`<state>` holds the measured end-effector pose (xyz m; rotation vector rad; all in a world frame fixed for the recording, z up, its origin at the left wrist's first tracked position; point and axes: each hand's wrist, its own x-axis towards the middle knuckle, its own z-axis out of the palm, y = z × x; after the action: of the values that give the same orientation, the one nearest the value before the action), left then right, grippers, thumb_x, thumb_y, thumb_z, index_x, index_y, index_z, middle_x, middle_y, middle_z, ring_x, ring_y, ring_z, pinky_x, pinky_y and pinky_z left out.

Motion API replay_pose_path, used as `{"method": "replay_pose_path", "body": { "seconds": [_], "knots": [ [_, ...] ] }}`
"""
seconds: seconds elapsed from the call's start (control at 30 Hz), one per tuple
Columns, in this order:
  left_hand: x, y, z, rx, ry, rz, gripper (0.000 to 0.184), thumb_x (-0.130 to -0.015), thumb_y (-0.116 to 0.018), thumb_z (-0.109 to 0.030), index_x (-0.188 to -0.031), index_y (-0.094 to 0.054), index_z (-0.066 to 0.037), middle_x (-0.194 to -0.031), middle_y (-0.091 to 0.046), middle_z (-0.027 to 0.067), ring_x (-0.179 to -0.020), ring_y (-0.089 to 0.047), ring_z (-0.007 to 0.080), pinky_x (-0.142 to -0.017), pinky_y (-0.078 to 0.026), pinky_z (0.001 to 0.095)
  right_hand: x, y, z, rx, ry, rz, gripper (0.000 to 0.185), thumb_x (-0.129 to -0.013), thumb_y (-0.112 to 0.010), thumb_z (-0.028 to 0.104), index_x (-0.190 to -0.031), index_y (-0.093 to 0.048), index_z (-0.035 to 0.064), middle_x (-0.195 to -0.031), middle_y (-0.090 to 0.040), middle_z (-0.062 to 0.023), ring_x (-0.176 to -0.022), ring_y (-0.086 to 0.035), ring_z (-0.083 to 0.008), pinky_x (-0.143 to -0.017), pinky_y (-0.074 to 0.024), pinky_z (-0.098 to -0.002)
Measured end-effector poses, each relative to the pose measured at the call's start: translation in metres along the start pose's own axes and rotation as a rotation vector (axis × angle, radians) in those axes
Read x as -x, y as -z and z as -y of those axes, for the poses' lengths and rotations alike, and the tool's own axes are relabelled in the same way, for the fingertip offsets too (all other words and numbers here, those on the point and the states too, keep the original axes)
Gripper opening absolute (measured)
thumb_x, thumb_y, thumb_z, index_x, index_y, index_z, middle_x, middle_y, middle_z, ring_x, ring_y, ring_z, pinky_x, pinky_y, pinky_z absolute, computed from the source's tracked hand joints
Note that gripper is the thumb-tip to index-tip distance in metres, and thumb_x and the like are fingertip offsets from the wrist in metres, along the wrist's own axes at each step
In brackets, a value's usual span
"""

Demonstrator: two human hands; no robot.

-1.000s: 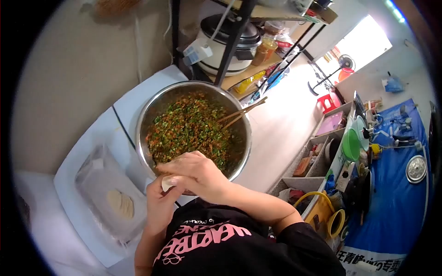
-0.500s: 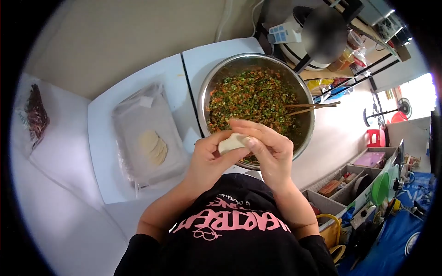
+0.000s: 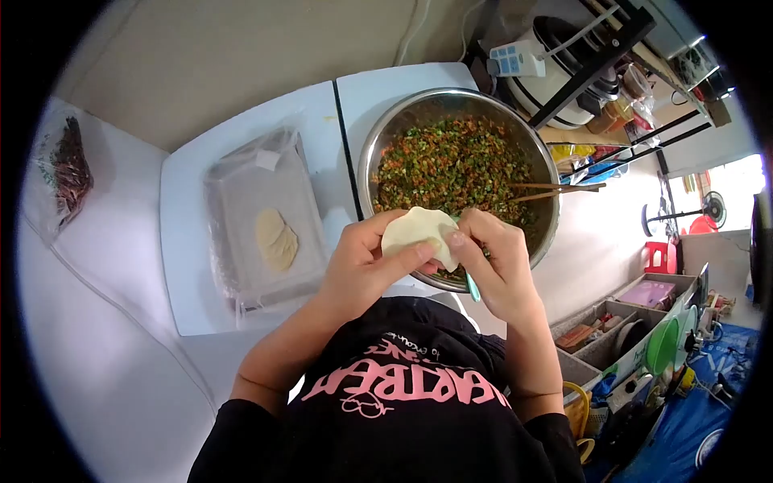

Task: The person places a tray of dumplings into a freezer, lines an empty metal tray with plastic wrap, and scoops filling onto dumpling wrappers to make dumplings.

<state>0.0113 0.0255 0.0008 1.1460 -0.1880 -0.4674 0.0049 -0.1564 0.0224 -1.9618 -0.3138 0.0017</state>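
A round, pale dough wrapper [image 3: 415,228] is spread between my hands over the near rim of a large metal bowl [image 3: 369,153]. My left hand [image 3: 362,266] grips its left side, thumb on top. My right hand [image 3: 499,258] pinches its right edge; a green-handled utensil [image 3: 473,288] shows beneath that hand's fingers. Chopped green and orange filling [image 3: 451,161] lies in the bowl, with wooden chopsticks [image 3: 564,188] resting over its right rim. To the left, overlapping dough wrappers [image 3: 276,240] lie on a plastic-covered tray [image 3: 310,211].
The tray and bowl stand on a white surface [image 3: 185,193]. A bag of dark dried food [image 3: 68,173] is at far left. Behind the bowl on the right are a shelf with a cooker [image 3: 555,88] and a power strip [image 3: 515,60]. Compartments and a green basin [image 3: 663,346] are at right.
The view has swung right, then steadied. The dough, folded or bunched between my hands before, is now spread open as a round. A green-handled utensil now shows by my right hand.
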Motion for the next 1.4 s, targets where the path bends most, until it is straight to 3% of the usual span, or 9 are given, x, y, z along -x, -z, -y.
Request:
{"method": "replay_pose_path", "body": {
  "seconds": [0.1,0.27,0.8,1.0,1.13,1.23,1.3,1.33,1.4],
  "knots": [
    [0.000,0.000,-0.002,-0.049,0.044,0.032,0.025,-0.087,-0.059,-0.008,-0.109,-0.055,0.005,-0.094,-0.064,0.0088,-0.079,-0.063,0.0128,-0.071,-0.052,0.0242,0.002,-0.001,-0.004,0.011,0.050,0.055,0.017,-0.088,-0.053,0.011,-0.076,-0.053,-0.0014,-0.067,-0.049,-0.0107,-0.062,-0.047,-0.0244,-0.058,-0.0382,-0.0335],
    [-0.001,-0.002,-0.004,-0.013,0.041,0.007,0.025,-0.088,-0.058,-0.012,-0.107,-0.055,0.004,-0.091,-0.064,0.0082,-0.076,-0.063,0.0125,-0.068,-0.051,0.0232,0.013,-0.004,-0.012,-0.300,-0.124,0.023,0.023,-0.091,-0.049,0.011,-0.072,-0.049,-0.0019,-0.065,-0.044,-0.0065,-0.061,-0.041,-0.0131,-0.055,-0.0349,-0.0279],
    [-0.002,0.009,0.004,0.105,0.047,-0.033,0.024,-0.089,-0.058,-0.015,-0.105,-0.054,0.001,-0.082,-0.063,0.0078,-0.069,-0.060,0.0115,-0.062,-0.049,0.0238,0.016,-0.024,-0.014,-0.077,-0.054,-0.017,0.021,-0.093,-0.048,0.013,-0.078,-0.053,-0.0019,-0.068,-0.052,-0.0063,-0.059,-0.046,-0.0116,-0.054,-0.0383,-0.0253],
    [-0.002,0.013,0.012,0.164,0.026,-0.081,0.024,-0.088,-0.059,-0.014,-0.106,-0.052,0.001,-0.082,-0.062,0.0077,-0.069,-0.059,0.0117,-0.061,-0.049,0.0235,0.015,-0.033,-0.008,-0.184,-0.080,-0.003,0.021,-0.093,-0.047,0.012,-0.079,-0.054,-0.0026,-0.065,-0.051,-0.0049,-0.056,-0.045,-0.0107,-0.052,-0.0382,-0.0243],
    [0.000,0.020,0.009,0.187,0.042,-0.033,0.025,-0.088,-0.059,-0.013,-0.107,-0.050,0.001,-0.082,-0.061,0.0076,-0.069,-0.059,0.0116,-0.062,-0.049,0.0233,0.014,-0.027,-0.008,-0.186,-0.137,0.052,0.023,-0.093,-0.049,0.016,-0.082,-0.054,-0.0031,-0.065,-0.051,-0.0050,-0.057,-0.046,-0.0105,-0.053,-0.0389,-0.0254],
    [0.000,0.023,0.004,0.172,0.044,0.005,0.030,-0.089,-0.058,-0.013,-0.114,-0.047,0.000,-0.083,-0.061,0.0083,-0.073,-0.060,0.0125,-0.064,-0.050,0.0236,0.009,-0.029,-0.016,-0.352,-0.061,-0.084,0.031,-0.090,-0.055,0.026,-0.088,-0.059,-0.0046,-0.068,-0.055,-0.0067,-0.060,-0.049,-0.0105,-0.055,-0.0399,-0.0243],
    [0.002,0.020,-0.001,0.061,0.024,0.014,0.038,-0.089,-0.058,-0.012,-0.123,-0.043,-0.002,-0.084,-0.061,0.0081,-0.080,-0.060,0.0140,-0.068,-0.050,0.0250,0.005,-0.031,-0.009,-0.249,-0.119,-0.070,0.024,-0.087,-0.058,0.019,-0.092,-0.061,-0.0042,-0.072,-0.060,-0.0097,-0.062,-0.055,-0.0148,-0.057,-0.0430,-0.0267],
    [0.000,0.031,0.005,-0.013,0.037,0.144,0.049,-0.083,-0.060,-0.002,-0.128,-0.042,-0.005,-0.097,-0.061,0.0087,-0.086,-0.059,0.0143,-0.074,-0.050,0.0301,0.004,-0.034,-0.008,-0.260,-0.114,-0.056,0.024,-0.087,-0.058,0.019,-0.092,-0.061,-0.0042,-0.072,-0.060,-0.0097,-0.062,-0.055,-0.0148,-0.057,-0.0430,-0.0267],
    [0.001,0.037,0.009,-0.253,0.020,0.141,0.046,-0.082,-0.060,-0.002,-0.125,-0.045,-0.005,-0.098,-0.062,0.0086,-0.088,-0.060,0.0156,-0.075,-0.050,0.0305,0.002,-0.042,-0.007,0.121,-0.067,0.006,0.017,-0.084,-0.059,0.010,-0.095,-0.061,-0.0027,-0.075,-0.062,-0.0131,-0.066,-0.060,-0.0237,-0.061,-0.0459,-0.0307]
  ]
}}
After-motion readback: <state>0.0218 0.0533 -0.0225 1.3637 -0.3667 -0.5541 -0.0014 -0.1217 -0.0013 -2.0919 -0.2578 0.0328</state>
